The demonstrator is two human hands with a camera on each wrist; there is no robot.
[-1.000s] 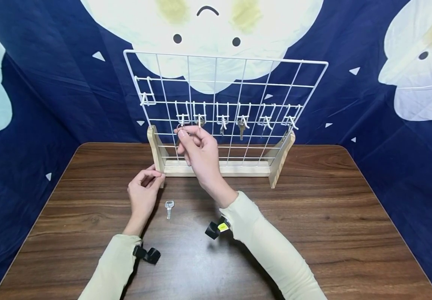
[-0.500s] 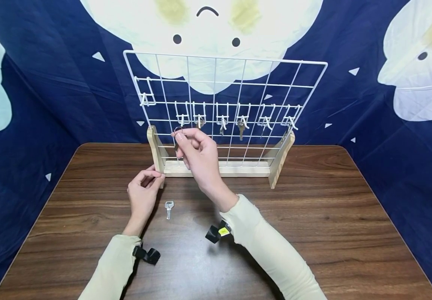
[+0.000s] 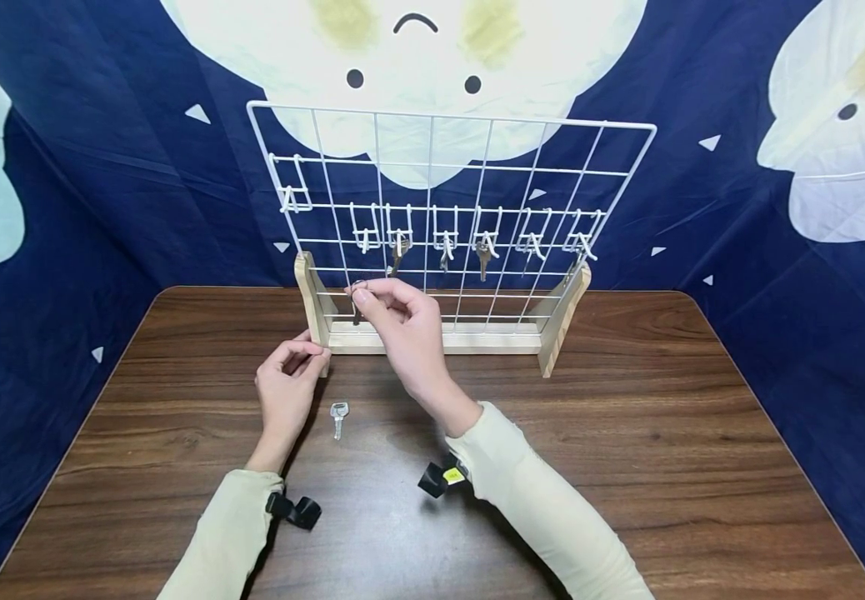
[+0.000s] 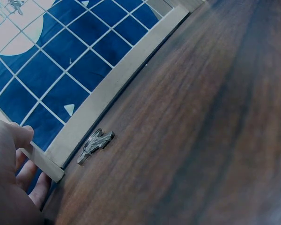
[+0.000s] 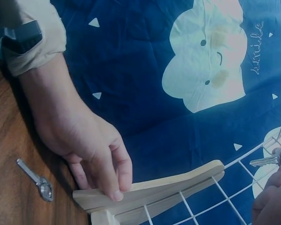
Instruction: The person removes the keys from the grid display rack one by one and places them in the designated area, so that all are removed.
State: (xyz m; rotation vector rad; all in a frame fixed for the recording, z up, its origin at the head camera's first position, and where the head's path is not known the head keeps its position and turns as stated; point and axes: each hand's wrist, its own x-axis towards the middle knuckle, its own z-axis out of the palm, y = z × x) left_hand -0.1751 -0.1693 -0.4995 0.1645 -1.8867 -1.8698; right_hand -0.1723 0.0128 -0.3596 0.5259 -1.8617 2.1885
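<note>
My right hand (image 3: 406, 333) pinches a key on a thin ring between thumb and fingertips, just below and in front of the second hook from the left. In the right wrist view that key (image 5: 264, 161) juts out from the fingers of the right hand (image 5: 274, 199). With thumb and fingers on either side, my left hand (image 3: 292, 385) grips the left wooden foot (image 3: 314, 300) of a white wire grid rack (image 3: 432, 167). A single silver key (image 3: 338, 419) lies on the table to the right of the left hand; the left wrist view shows this key (image 4: 96, 146) in front of the rack's base.
Several white hooks line the grid; keys hang on some, among them a brass key (image 3: 484, 260) and a key (image 3: 398, 257) just above my right hand. Another hook (image 3: 292, 198) sits higher at the left. A blue patterned cloth (image 3: 140, 183) surrounds the brown wooden table (image 3: 665, 433).
My right hand has come down from the second hook from the left, bringing the key and its ring along. That hook now shows bare. The left hand and the key on the table have stayed put.
</note>
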